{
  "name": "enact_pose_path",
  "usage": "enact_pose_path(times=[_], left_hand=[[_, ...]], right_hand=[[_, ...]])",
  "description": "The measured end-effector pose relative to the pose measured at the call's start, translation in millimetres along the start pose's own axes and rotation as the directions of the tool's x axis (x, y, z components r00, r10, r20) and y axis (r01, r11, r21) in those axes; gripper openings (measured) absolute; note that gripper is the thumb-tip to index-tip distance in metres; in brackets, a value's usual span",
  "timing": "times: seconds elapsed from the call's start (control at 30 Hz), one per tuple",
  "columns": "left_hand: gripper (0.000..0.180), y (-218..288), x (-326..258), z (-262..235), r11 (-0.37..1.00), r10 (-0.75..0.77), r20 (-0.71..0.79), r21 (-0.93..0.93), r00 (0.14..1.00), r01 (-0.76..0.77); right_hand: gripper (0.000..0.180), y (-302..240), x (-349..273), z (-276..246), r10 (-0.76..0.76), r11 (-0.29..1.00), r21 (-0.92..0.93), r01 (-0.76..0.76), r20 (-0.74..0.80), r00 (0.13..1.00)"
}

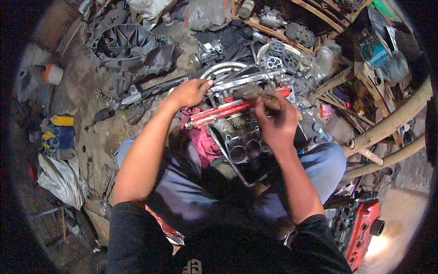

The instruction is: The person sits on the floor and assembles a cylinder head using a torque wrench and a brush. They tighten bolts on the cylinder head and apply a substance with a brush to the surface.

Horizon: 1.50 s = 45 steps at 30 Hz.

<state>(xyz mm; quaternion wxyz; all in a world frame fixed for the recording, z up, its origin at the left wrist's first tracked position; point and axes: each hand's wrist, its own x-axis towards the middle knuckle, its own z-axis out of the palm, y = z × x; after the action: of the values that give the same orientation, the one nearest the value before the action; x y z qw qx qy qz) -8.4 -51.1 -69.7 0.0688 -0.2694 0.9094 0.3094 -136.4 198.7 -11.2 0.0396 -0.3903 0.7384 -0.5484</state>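
Note:
A greasy metal engine part with round bores (242, 148) lies between my knees, with a red rail (228, 109) across its top. My left hand (189, 92) grips the far left end of the part, beside a light metal strip (242, 81). My right hand (276, 121) is closed around a brown brush-like tool (264, 97) held against the red rail. A pink rag (203, 141) lies under the part's left side.
A large grey gearbox housing (125, 45) and a dark shaft (150, 91) lie on the dirty floor at upper left. A red engine cover (362, 230) sits at lower right. Bamboo poles (392, 123) cross at the right. Small metal parts (283, 59) crowd the top.

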Motion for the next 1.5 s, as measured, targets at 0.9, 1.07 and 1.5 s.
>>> enact_pose_path(times=[0.9, 1.07, 1.5], left_hand=[[0.080, -2.0, 7.0, -17.7, 0.995, -0.097, 0.331, 0.046, 0.939, 0.087], [0.081, 8.5, 5.5, -20.1, 0.996, -0.090, 0.328, 0.024, 0.940, 0.087], [0.085, -1.4, 7.0, 2.7, 0.972, -0.234, 0.072, -0.008, 0.970, 0.235]], right_hand=[[0.027, 37.6, 17.5, 19.9, -0.021, 0.986, -0.157, 0.048, 0.169, 0.985], [0.025, 48.6, 6.1, 23.5, 0.052, 0.993, -0.116, -0.023, 0.253, 0.966], [0.023, 25.2, 9.4, 16.1, 0.109, 0.994, -0.036, -0.107, 0.052, 0.993]])
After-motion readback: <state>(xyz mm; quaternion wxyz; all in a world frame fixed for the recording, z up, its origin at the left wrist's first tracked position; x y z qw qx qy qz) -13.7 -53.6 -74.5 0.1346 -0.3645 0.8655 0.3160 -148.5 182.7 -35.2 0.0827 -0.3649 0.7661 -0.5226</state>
